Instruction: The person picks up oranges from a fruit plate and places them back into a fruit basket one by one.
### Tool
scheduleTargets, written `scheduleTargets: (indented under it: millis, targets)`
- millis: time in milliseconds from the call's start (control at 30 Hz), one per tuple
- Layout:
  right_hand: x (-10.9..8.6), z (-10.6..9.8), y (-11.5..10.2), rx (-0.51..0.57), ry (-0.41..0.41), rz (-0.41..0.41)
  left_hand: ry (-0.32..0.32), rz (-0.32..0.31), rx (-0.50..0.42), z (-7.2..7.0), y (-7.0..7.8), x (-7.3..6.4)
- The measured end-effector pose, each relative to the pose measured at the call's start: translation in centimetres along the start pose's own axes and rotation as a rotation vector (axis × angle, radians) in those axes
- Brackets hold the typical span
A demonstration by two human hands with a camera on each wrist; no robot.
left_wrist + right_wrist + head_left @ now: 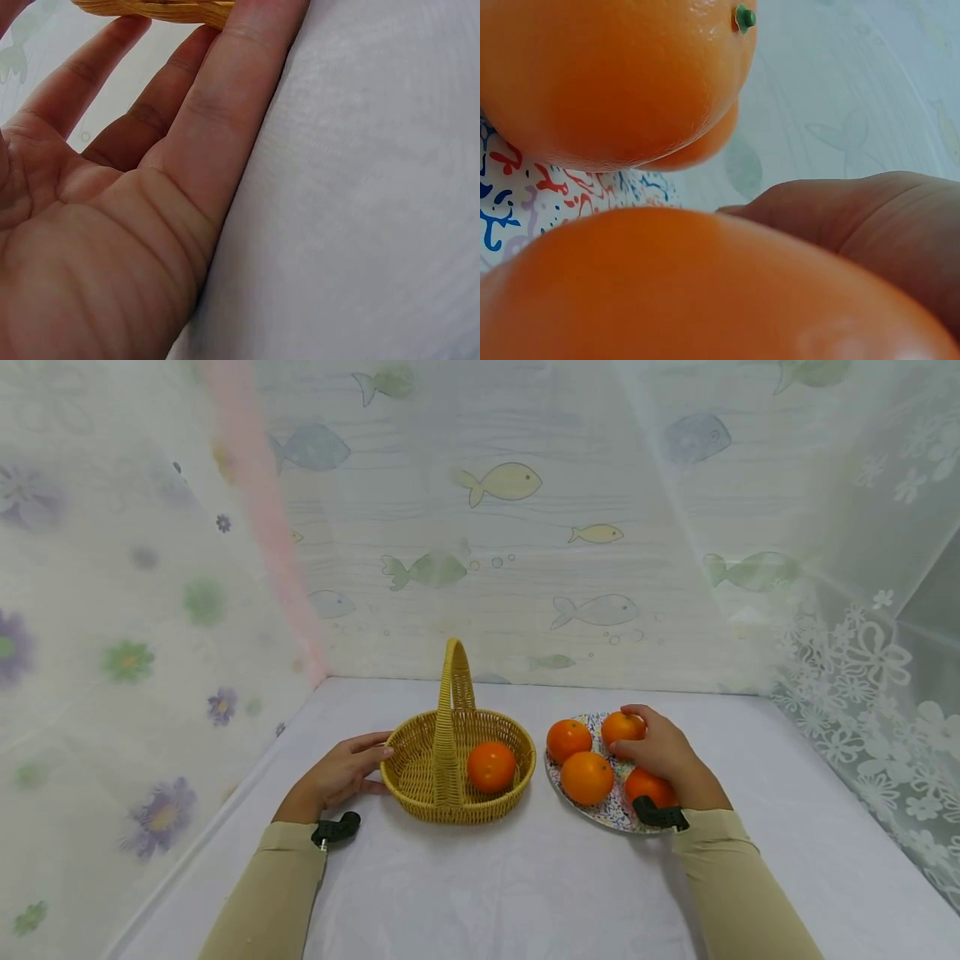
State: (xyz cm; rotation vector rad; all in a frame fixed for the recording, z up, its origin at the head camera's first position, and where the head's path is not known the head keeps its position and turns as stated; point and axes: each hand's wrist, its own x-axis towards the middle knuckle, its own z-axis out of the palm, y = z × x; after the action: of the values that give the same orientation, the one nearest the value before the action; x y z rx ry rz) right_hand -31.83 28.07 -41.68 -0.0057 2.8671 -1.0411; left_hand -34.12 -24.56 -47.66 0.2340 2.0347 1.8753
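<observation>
A yellow wicker basket (448,814) with a tall handle stands mid-table, one orange (491,767) lying in its right half. At the basket's left side, my left hand (341,774) touches the rim with fairly straight fingers. The left wrist view shows those fingers (217,112) reaching the basket's edge (172,10). On the right, a patterned plate (606,815) bears several oranges. My right hand (663,747) has thumb and fingers around the back right orange (622,727). Beneath its wrist sits another orange (649,787). The right wrist view hides the grip behind a near orange (705,285).
Two more oranges, an upper one (568,741) and a lower one (587,778), lie on the plate's left half. White cloth (487,893) covers the table. A fish-print curtain (525,568) hangs behind it, with a flowered curtain (135,693) on the left.
</observation>
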Motion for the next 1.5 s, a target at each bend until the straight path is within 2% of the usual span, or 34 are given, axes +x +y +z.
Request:
scheduleTargets:
  millis: [367,700,1100,1500]
  targets:
    - [0.2,-0.2,-0.2,0.021,-0.008,0.041,0.013,-0.011,-0.007,0.1,0.3,-0.1]
    - [0.1,-0.2,-0.2,0.006,0.023,0.002,0.004,-0.004,-0.003,0.1,0.3,-0.2]
    - [-0.2,-0.7,-0.3,-0.002,0.061,0.001,0.006,-0.006,-0.008,0.1,0.3,-0.1]
    - [-0.7,-1.2,-1.5,0.015,0.085,-0.032,0.01,-0.014,0.008,0.0,0.1,0.0]
